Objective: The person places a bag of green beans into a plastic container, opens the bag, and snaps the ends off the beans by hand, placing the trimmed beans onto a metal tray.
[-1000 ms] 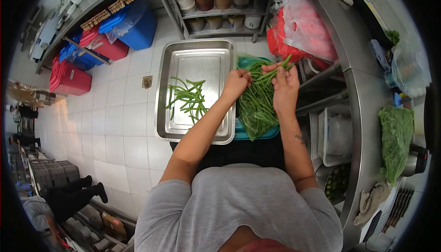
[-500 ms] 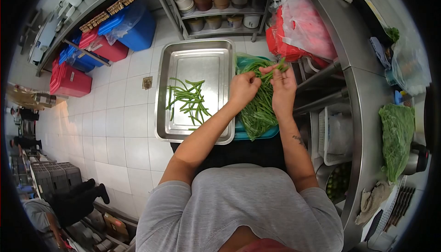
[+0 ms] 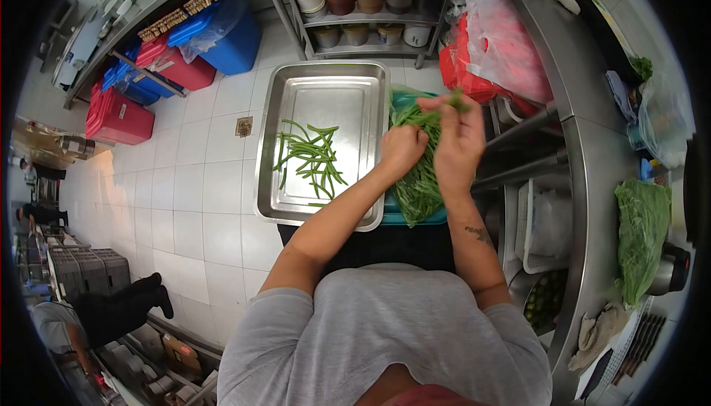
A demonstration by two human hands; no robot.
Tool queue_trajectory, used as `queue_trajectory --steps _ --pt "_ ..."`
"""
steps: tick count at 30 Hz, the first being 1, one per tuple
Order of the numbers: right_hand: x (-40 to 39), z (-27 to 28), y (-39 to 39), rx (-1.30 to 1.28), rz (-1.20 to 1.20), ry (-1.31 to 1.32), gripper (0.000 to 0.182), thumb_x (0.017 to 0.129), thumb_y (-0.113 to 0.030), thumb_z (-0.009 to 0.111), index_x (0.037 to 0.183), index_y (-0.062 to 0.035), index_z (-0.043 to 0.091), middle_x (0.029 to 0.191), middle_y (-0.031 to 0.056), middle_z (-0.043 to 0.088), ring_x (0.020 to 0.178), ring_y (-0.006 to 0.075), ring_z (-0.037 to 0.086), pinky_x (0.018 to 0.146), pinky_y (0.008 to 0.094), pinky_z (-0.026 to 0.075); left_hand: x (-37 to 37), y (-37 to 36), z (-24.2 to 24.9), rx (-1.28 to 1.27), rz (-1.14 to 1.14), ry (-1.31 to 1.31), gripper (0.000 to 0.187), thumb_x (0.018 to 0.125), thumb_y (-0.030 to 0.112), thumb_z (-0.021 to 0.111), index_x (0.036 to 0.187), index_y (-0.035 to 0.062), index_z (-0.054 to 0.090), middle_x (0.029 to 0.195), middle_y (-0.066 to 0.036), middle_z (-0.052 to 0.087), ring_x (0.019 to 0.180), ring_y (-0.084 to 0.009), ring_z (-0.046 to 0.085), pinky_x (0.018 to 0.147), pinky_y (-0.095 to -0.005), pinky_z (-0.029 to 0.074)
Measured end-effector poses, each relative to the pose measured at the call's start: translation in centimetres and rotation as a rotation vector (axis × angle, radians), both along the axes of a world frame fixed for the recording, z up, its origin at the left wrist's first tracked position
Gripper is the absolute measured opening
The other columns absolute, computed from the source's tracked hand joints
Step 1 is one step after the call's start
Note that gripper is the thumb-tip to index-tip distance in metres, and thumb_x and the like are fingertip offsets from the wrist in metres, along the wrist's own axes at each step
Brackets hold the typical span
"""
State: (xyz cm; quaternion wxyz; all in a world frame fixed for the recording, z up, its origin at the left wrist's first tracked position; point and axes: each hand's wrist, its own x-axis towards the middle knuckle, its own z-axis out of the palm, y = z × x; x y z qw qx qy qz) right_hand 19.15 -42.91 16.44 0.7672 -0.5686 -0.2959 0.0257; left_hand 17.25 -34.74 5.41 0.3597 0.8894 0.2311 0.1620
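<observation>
Cut green beans (image 3: 311, 156) lie loosely in the shallow metal tray (image 3: 361, 184). To its right, a plastic bag of green beans (image 3: 418, 195) rests on a teal tray (image 3: 437, 217). My left hand (image 3: 404, 148) is closed in a fist over the bag's left side, its fingertips turned away, so what it grips is hidden. My right hand (image 3: 456, 136) is raised above the bag, its fingers closed on a few green beans (image 3: 457, 101), which are blurred at the tips.
Steel shelves with tubs (image 3: 370, 17) stand ahead. Blue bins (image 3: 222, 43) and red bins (image 3: 118, 117) line the left side. A steel counter (image 3: 603, 154) at right bears bagged greens (image 3: 643, 236). Another person (image 3: 67, 328) is at lower left.
My right hand has moved slightly right with its beans, and my left hand has shifted slightly right and down. The whole view has shifted a little.
</observation>
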Motion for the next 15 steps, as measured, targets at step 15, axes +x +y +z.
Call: queue_trajectory --steps 15 --pt "0.8 -6.1 1.8 -0.318 0.093 -0.029 0.032 0.080 0.002 0.055 0.112 -0.0007 0.053 0.111 0.0117 0.056 0.102 0.0205 0.054 0.091 0.0308 0.042 0.5 2.7 -2.3 -0.052 -0.680 -0.115 0.040 0.069 0.011 0.065 0.109 0.0064 0.059 0.112 -0.016 0.057 0.110 -0.0286 0.051 0.094 -0.0408 0.040"
